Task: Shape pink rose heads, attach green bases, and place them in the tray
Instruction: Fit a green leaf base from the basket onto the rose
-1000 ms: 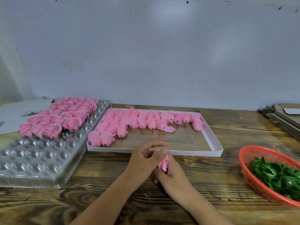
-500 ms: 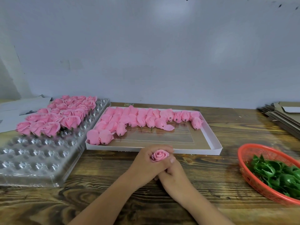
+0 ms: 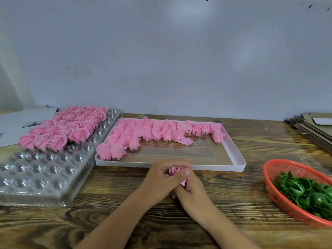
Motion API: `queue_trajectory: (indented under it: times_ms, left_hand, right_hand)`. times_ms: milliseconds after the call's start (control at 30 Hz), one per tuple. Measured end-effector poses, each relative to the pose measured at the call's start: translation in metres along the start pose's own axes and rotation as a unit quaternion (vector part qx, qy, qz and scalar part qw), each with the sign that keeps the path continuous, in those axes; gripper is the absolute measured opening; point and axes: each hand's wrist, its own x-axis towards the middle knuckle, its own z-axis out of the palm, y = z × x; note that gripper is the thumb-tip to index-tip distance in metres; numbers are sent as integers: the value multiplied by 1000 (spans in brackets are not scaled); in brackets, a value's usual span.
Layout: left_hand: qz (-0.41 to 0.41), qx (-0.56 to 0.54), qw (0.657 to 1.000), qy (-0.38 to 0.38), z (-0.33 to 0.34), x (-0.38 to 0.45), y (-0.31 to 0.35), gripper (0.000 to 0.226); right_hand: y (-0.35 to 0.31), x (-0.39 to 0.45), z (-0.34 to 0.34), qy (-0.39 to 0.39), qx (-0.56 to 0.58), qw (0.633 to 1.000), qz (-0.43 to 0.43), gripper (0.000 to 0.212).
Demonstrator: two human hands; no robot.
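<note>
One view only, head-worn, wide-angle. Looks forward and down across the counter (image 3: 233, 203) toward the wall (image 3: 170, 60) along its far edge. Close in: forearms enter from the bottom edge, hands (image 3: 172, 178) meet low at centre. Takes in the counter from the tray (image 3: 45, 186) at the left edge to the basket (image 3: 280, 200) at the right edge, cut off there. Straight lines bow toward the corners. No second view to share with.

both hands meet over the wooden table (image 3: 233, 177): the left hand (image 3: 161, 178) curls round a pink rose (image 3: 177, 170), the right hand (image 3: 193, 191) grips it from below. clear tray (image 3: 45, 177) left, white box (image 3: 231, 155) behind, red basket (image 3: 280, 198) of green bases (image 3: 305, 191) right.
</note>
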Motion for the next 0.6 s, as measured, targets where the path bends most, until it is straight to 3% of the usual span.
queue_trajectory:
  times_ms: [167, 300, 600]
  left_hand:
    - [-28, 31, 998, -36, -2, 2, -4, 30]
    - [-33, 80, 994, -71, -6, 2, -5, 77]
    - [-9, 133, 991, -33, -16, 2, -4, 65]
  right_hand:
    - [4, 1, 1, 4, 15, 1000, 10, 14]
    - [9, 4, -2, 23, 3, 999, 34, 17]
    - [2, 0, -4, 42, -7, 998, 52, 44]
